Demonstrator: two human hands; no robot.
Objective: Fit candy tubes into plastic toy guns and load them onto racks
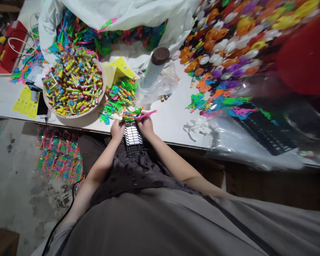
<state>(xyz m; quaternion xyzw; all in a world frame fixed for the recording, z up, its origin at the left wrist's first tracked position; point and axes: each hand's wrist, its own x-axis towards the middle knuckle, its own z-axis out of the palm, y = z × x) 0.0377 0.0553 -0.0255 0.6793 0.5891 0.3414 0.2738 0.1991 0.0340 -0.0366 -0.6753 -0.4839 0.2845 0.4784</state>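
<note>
My left hand (117, 130) is closed at the near table edge, its fingers bent against the left side of a black plastic grid (133, 137) with looped edges. My right hand (146, 126) closes at the opposite side of this grid, which slopes down toward my lap. Across its upper end lie small green and orange plastic pieces, with a bright pink plastic piece (146, 115) sticking out over my right fingers. My fingertips are partly hidden. Just beyond sits a heap of green plastic figures (122, 89) mixed with small labelled tubes.
A round tub (104, 87) heaped with labelled tubes stands left. A grey bottle with a brown lid (154, 69) is beyond my hands. Colourful plastic pieces (224, 46) pile up at right, near clear plastic bags (229, 138). Filled packets (60, 156) lie below at left.
</note>
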